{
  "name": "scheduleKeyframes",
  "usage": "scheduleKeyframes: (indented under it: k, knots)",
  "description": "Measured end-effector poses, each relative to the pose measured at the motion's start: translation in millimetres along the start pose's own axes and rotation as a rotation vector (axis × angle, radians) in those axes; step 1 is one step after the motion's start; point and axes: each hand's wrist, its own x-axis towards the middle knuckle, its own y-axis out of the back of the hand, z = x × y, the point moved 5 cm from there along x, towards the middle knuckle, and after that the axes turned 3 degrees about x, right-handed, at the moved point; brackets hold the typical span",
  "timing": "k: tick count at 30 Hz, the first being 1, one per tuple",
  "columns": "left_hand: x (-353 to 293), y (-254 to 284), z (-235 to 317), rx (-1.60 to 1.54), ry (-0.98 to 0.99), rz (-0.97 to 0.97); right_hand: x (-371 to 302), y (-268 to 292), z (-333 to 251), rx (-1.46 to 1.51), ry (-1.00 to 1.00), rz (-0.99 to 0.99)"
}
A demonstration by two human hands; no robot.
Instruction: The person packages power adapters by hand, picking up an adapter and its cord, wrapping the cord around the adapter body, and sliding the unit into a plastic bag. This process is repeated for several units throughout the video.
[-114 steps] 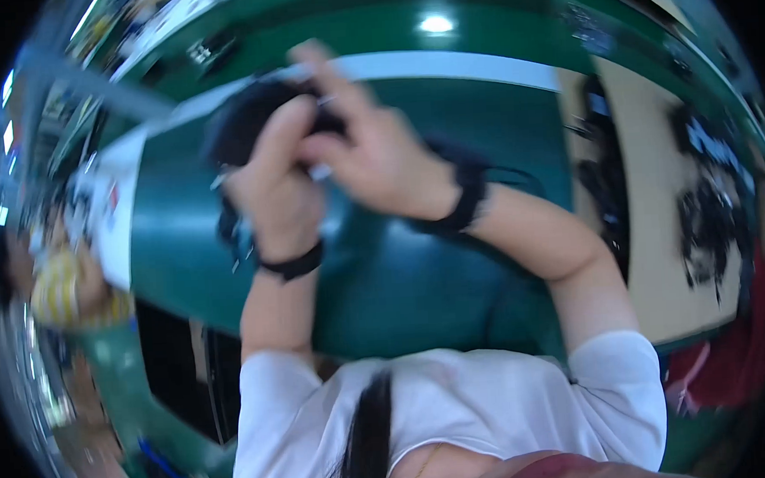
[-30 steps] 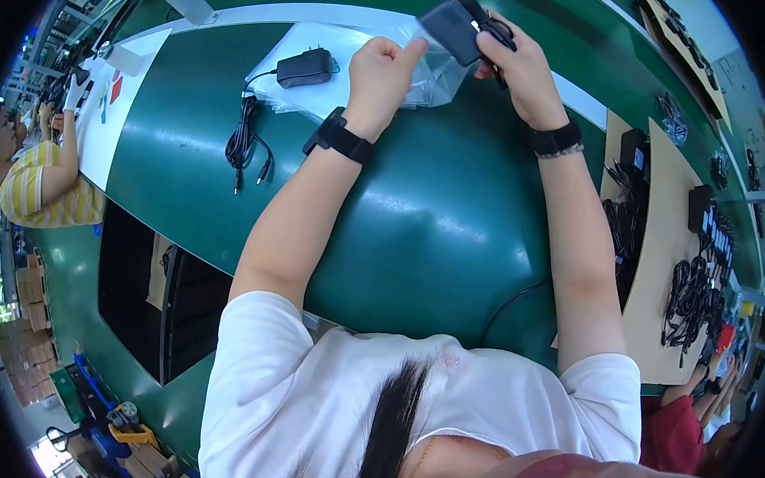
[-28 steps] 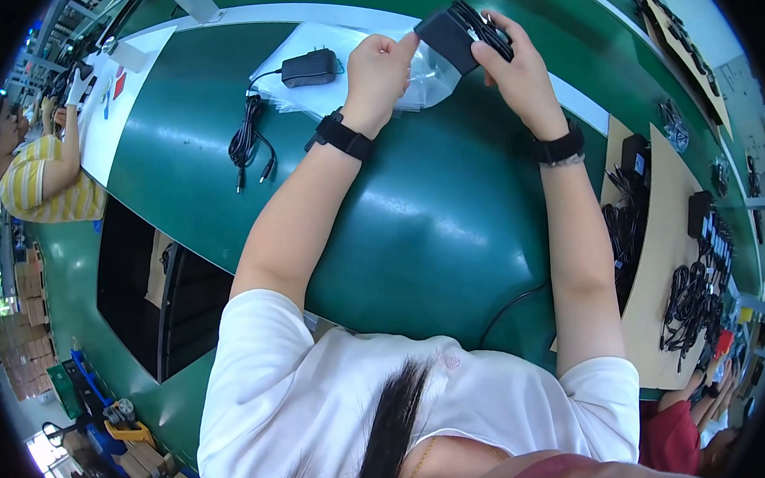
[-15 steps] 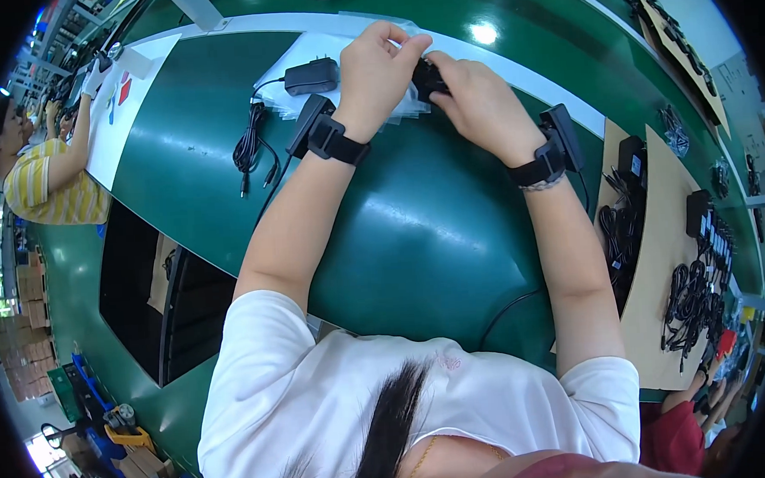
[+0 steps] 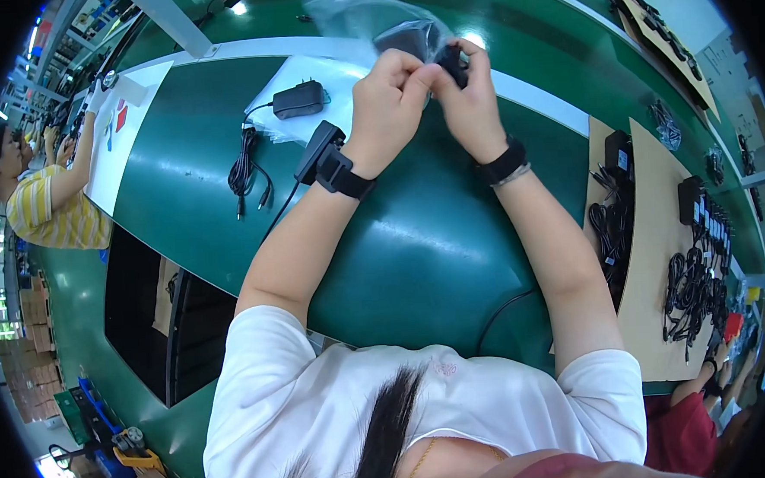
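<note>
Both my hands meet above the far edge of the green table. My left hand [image 5: 388,104] pinches the mouth of a clear plastic bag [image 5: 345,18], which flares out beyond my fingers. Through the film a dark, blocky shape [image 5: 408,37] shows, apparently a power adapter. Against the bag mouth, my right hand [image 5: 477,108] is closed round a bundled black cable [image 5: 453,62], partly covered by the fingers. Left of my hands, another black power adapter [image 5: 299,100] rests on a stack of flat clear bags [image 5: 286,74], its coiled cable [image 5: 244,164] lying on the table.
Black boxes on straps sit at my wrists; a cable trails from the left box [image 5: 319,149]. Cardboard trays [image 5: 658,294] with adapters and coiled cables stand at the right. A black bin [image 5: 135,295] is below left. A co-worker in a yellow striped top [image 5: 56,208] works at far left.
My hands have come together, the right moving left. The clear bag with the dark shape inside now stands up in view beyond my fingers.
</note>
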Motion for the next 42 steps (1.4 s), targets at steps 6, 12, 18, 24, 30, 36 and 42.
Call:
scheduleKeyframes:
  k: [6,12,18,24,30,36,42]
  knots:
    - [-3.1,4.5,12.3,0.105,-0.171,0.06,-10.5,-9.1,-24.0,-0.52,0.591,-0.191]
    - [-3.6,8.0,31.5,0.117,-0.345,0.174,-13.9,-10.3,-26.1,-0.408,0.68,-0.189]
    - [-6.1,-8.2,36.1,0.587,-0.406,-0.015,-9.6,-20.9,-10.4,-0.571,0.02,-0.437]
    - [2.6,-8.6,40.8,0.581,-0.227,-0.108,-5.6,-12.4,1.8,0.227,-0.523,-0.2]
    - [1.3,-7.0,41.7,0.325,-0.195,-0.085,15.8,-9.3,-9.5,0.8,-0.523,-0.018]
    - [0.3,4.4,50.3,0.273,-0.349,0.067,24.9,-26.8,-43.2,0.087,0.051,0.001]
    - [-6.0,13.7,64.3,0.169,-0.413,0.136,32.1,-34.9,-61.3,0.134,0.053,-0.141]
